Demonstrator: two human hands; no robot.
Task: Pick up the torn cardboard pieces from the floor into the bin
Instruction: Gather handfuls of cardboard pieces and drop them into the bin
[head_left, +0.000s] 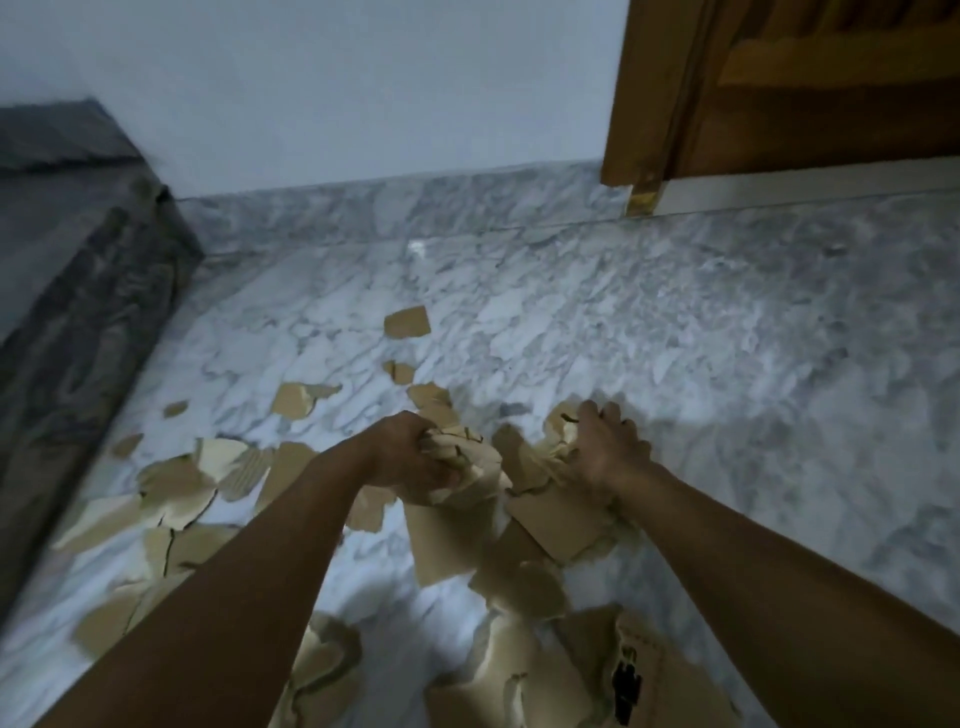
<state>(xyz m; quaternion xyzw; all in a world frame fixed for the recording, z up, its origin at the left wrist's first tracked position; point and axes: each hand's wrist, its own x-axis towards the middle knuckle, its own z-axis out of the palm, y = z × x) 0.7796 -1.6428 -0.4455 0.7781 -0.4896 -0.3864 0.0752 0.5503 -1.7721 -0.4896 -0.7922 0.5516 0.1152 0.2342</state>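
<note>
**Head view**

- Left hand (415, 457): at mid-frame on a bare forearm. Its fingers and thumb are clenched round a crumpled wad of tan torn cardboard (470, 470). Whether the wad is clear of the floor cannot be told.
- Right hand (608, 447): just to the right of the left hand, with its back turned upward. Its fingers are curled down and grasp the top of a loose pile of tan torn cardboard pieces (550, 514). The pile lies on the floor under and between the two hands and touches the wad.
- Large tan cardboard piece with a black printed mark (623, 675): on the floor at the bottom edge, near the right forearm.
- Spread of flat tan cardboard scraps (176, 493): on the floor to the left of the left forearm, many overlapping or touching. It runs toward the lower left corner.
- Four separate tan scraps lie on the floor beyond the hands:
  - a squarish scrap (408, 322), the farthest out;
  - a small scrap (399, 371) just nearer than that;
  - a folded scrap (293, 400) to the left;
  - a tiny scrap (175, 409) near the left edge.
- White and grey veined marble floor (701, 338): fills most of the frame and carries all the cardboard.
- Grey marble skirting strip (415, 200): runs along the foot of the wall.
- Pale plain wall (363, 78): across the top of the frame.
- Brown wooden door with frame (805, 78): top right, reaching down to the floor line.
- Dark grey padded block (78, 312): along the left edge, standing on the floor. Blur hides its detail.
</note>
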